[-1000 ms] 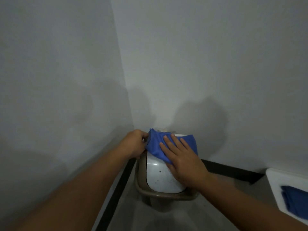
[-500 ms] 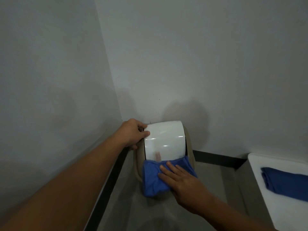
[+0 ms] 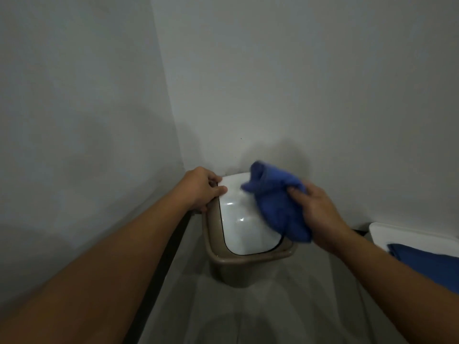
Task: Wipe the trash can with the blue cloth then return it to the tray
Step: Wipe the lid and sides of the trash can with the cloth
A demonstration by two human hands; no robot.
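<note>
Clutching blue cloth (image 3: 278,204), right hand (image 3: 318,214) raised

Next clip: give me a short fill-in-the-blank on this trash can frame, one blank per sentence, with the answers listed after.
1. The right hand holds a bunched cloth whose colour is ____.
2. The left hand grips the far-left corner of the trash can's ____ lid.
3. The trash can stands on the floor in a ____ where two walls meet.
4. At the right edge, a darker folded cloth lies on a white ____.

Missing words: blue; white; corner; tray
</note>
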